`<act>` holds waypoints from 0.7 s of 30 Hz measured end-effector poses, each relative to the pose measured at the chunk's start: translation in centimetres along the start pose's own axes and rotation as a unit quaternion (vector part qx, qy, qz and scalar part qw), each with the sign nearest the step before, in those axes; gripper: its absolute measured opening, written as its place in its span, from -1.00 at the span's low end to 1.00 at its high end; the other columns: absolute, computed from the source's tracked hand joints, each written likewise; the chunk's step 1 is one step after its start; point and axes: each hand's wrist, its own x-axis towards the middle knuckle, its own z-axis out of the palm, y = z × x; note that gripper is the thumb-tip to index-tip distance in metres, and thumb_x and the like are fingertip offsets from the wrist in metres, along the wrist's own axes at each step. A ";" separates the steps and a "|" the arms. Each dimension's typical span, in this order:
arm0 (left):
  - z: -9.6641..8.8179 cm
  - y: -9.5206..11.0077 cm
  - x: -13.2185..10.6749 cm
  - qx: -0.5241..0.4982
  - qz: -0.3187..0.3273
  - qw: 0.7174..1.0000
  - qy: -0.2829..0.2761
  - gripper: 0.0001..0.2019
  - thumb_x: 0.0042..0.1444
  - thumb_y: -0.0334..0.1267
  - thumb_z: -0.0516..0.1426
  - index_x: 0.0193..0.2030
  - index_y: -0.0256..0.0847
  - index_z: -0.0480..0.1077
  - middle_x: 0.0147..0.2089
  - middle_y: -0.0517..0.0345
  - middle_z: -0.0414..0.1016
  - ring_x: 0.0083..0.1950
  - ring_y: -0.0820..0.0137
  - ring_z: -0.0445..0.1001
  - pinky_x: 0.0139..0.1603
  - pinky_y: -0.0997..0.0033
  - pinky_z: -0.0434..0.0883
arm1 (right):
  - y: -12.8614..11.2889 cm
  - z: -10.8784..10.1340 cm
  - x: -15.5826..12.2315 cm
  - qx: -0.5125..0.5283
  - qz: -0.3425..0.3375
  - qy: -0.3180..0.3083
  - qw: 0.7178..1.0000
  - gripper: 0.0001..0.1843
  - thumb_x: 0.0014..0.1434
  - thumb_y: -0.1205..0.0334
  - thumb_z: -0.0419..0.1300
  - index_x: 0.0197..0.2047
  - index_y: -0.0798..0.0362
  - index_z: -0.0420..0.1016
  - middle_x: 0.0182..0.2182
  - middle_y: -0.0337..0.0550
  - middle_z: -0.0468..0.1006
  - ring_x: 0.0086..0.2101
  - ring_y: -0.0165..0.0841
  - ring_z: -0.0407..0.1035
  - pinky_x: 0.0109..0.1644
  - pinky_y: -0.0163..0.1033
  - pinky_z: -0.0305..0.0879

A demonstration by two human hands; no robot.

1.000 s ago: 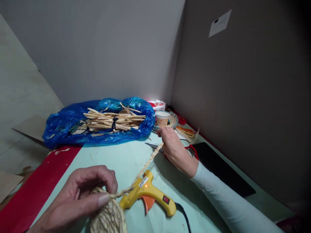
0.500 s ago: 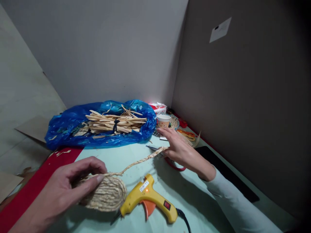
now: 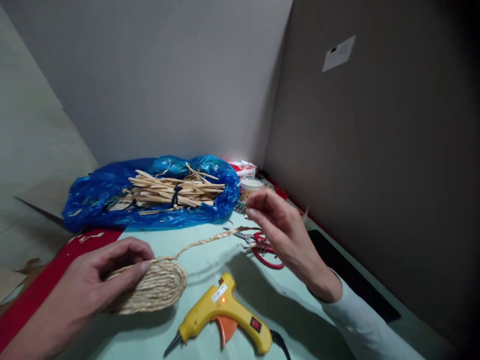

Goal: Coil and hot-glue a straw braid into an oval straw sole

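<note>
My left hand [image 3: 101,280] is closed round one end of an oval coil of twisted straw rope [image 3: 161,287], held over the table with the thumb on top. From the coil's upper edge a loose tail of the twisted rope [image 3: 202,241] runs to the right. My right hand [image 3: 275,227] is above the tail's far end, its fingers curved and thumb apart, with nothing visible between them. Behind and under that hand lie red-handled scissors [image 3: 269,264], partly covered. A yellow glue gun [image 3: 221,312] with an orange trigger and a lit light rests in front.
A blue plastic bag [image 3: 97,187] lies at the back, with a tied bundle of dry straw strips [image 3: 157,189] on it. Beside it stand a paper cup [image 3: 250,186] and a red-and-white pack [image 3: 245,168]. A black mat [image 3: 348,275] lies along the right wall.
My right hand has lifted off the rope's tail and come nearer, uncovering more of the scissors. My left hand and the coil have shifted slightly left in view.
</note>
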 end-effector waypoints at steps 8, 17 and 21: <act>2.1 3.5 -0.8 0.049 0.018 0.991 -0.123 -0.78 0.01 -0.03 0.27 -0.46 -0.13 0.54 -0.45 0.10 0.60 -0.42 0.29 0.54 -0.44 0.52 0.43 | -2.0 2.8 -2.7 -0.028 -0.102 -0.099 0.989 -0.78 0.37 0.50 0.02 -0.17 -0.05 0.30 -0.29 -0.27 0.44 -0.33 -0.42 0.34 -0.24 -0.34 0.27; 2.5 3.4 -1.7 -0.043 -0.028 0.978 -0.201 -0.84 0.04 -0.10 0.28 -0.42 -0.12 0.53 -0.45 0.18 0.53 -0.42 0.36 0.45 -0.45 0.52 0.36 | -2.0 2.6 -2.8 -0.031 -0.116 -0.088 0.989 -0.84 0.31 0.28 0.28 -0.06 -0.10 0.44 -0.25 -0.24 0.57 -0.26 -0.31 0.44 -0.12 -0.18 0.37; 2.9 3.1 -2.0 -0.067 -0.030 0.974 -0.216 -0.88 0.07 -0.14 0.27 -0.39 -0.11 0.53 -0.42 0.22 0.52 -0.40 0.39 0.44 -0.43 0.54 0.34 | -2.1 2.9 -2.5 -0.029 -0.137 -0.197 0.970 -0.85 0.35 0.33 0.22 -0.02 -0.02 0.48 -0.09 -0.12 0.62 -0.06 -0.23 0.40 0.09 -0.07 0.27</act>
